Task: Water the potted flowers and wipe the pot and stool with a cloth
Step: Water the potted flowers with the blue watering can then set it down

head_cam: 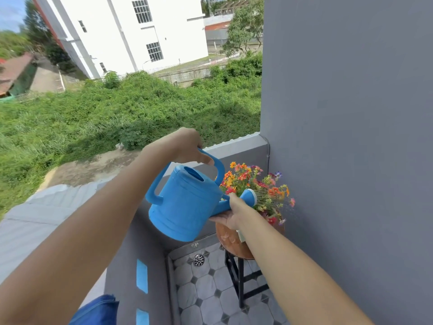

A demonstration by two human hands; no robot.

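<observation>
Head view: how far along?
Nothing looks finished. In hand: watering; left hand tilts the can, right hand steadies its spout, spray hits the flowers. Left: wiping the stool and the pot, hidden by the arm; neither hand holds a cloth.

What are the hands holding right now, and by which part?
Both hold the blue watering can: the left hand grips its top handle, the right hand holds the spout from below.

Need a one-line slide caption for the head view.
Left hand tips the blue watering can while the right hand steadies its spout, sprinkling potted flowers on a stool.
</observation>
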